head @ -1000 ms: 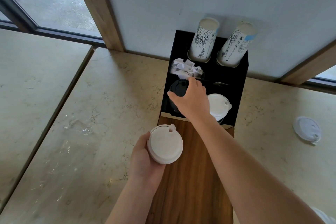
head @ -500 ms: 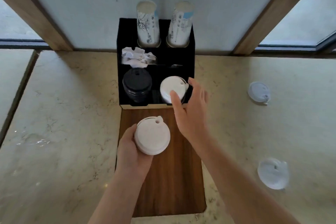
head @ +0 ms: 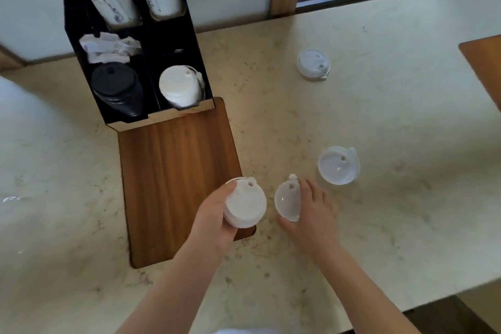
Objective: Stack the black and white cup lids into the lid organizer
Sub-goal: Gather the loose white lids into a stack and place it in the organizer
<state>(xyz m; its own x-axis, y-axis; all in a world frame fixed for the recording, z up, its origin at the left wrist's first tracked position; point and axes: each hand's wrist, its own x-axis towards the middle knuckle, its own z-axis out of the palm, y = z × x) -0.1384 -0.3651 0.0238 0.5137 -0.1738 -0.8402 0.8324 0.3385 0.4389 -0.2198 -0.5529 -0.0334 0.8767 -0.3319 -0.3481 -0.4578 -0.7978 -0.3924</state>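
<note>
Holding a short stack of white lids (head: pixel 244 203) in our left hand (head: pixel 214 221), fingers wrapped around its side, we have our right hand (head: pixel 311 214) curled on a single white lid (head: pixel 288 205), tilted on edge just beside the stack; whether it is fully lifted off the marble counter (head: pixel 379 122) we cannot tell. Both sit near the front corner of the wooden board (head: pixel 173 179). Further out, two more white lids lie loose on the counter: one (head: pixel 338 165) near the right hand, another (head: pixel 313 64) well apart toward the window. At the board's far end the lid organizer (head: pixel 195 43) already holds a black stack (head: pixel 115 89) in its left slot and a white stack (head: pixel 180 87) in its right. We judge the black lids done, and the white ones partly gathered, with the held stack and loose lids left to load.
</note>
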